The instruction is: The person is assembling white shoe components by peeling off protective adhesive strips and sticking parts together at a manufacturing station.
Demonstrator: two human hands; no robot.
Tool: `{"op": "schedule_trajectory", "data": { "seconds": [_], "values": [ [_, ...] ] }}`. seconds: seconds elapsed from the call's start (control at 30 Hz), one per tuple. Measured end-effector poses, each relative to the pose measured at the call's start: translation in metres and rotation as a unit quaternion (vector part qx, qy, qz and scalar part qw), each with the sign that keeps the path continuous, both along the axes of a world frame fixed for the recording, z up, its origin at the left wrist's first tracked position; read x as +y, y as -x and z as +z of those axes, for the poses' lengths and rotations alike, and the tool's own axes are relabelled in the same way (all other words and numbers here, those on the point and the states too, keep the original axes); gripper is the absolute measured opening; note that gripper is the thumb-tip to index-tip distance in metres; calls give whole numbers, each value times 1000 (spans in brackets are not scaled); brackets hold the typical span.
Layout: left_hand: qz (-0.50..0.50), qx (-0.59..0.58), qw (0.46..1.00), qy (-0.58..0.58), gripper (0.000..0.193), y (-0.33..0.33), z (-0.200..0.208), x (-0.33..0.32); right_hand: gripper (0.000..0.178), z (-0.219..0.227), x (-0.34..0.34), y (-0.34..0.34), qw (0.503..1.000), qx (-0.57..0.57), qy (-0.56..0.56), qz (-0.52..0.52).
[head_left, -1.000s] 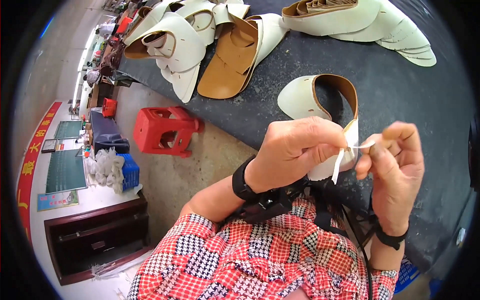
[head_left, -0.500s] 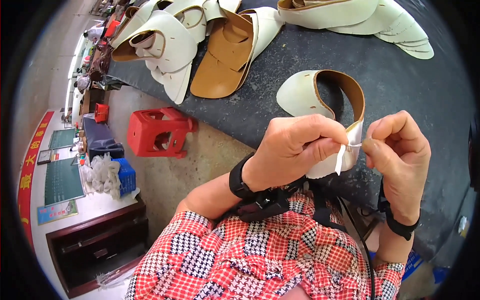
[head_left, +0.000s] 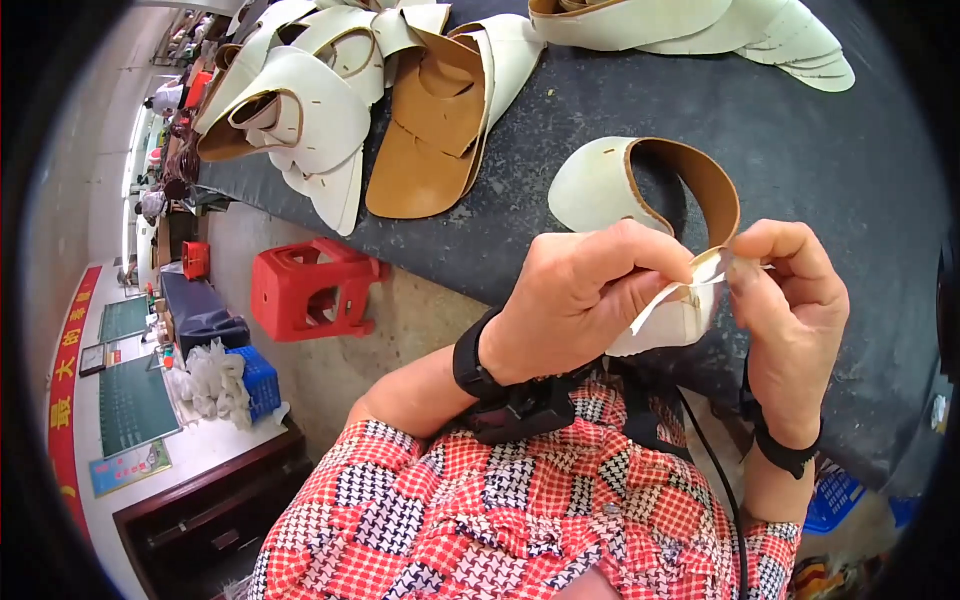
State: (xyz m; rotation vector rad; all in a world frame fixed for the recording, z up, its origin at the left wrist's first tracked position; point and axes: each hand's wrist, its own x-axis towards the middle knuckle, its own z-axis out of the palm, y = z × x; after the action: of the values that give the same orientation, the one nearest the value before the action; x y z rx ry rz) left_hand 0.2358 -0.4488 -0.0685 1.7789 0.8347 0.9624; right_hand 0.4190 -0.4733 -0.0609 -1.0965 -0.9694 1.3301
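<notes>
A shoe upper (head_left: 592, 190), off-white outside and tan inside, stands curled into a loop near the edge of the dark table. At its near edge my left hand (head_left: 598, 292) pinches a narrow white strip (head_left: 653, 304) between thumb and forefinger, one end of it hanging loose. Opposite, my right hand (head_left: 795, 315) is closed with thumb and forefinger together on the strip's other end, against the upper's seam. The fingertips partly hide where strip and upper meet.
Stacked white and tan uppers (head_left: 425, 175) lie at the back left, and another white stack (head_left: 690, 25) at the back right. A red plastic stool (head_left: 312, 290) stands on the floor left of the dark tabletop (head_left: 840, 150). Farther left is a blue basket (head_left: 262, 382).
The strip's loose end has swung from hanging down to slanting left. My right hand has shifted slightly left. The view has turned a little; the upper stays by my hands.
</notes>
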Motion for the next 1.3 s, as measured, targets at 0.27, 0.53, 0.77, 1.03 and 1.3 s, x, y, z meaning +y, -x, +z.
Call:
{"op": "schedule_trajectory", "data": {
  "seconds": [0.27,0.53,0.77,1.03,1.3],
  "values": [
    [-4,-14,1000,27,12,2,-3,3,12,-6,6,7,999,24,21,-21],
    [1,-17,1000,10,13,-1,-12,3,7,-9,13,8,993,-111,33,-27],
    [45,-66,996,37,12,-15,-11,-8,7,20,1,-20,962,-197,-68,-177],
    [61,-25,998,4,12,-33,-4,-24,46,0,-32,-1,916,-293,-262,-80],
    [64,-36,997,-10,12,-49,-4,-37,39,-16,-38,-12,837,-405,-352,-113]
  ]
}}
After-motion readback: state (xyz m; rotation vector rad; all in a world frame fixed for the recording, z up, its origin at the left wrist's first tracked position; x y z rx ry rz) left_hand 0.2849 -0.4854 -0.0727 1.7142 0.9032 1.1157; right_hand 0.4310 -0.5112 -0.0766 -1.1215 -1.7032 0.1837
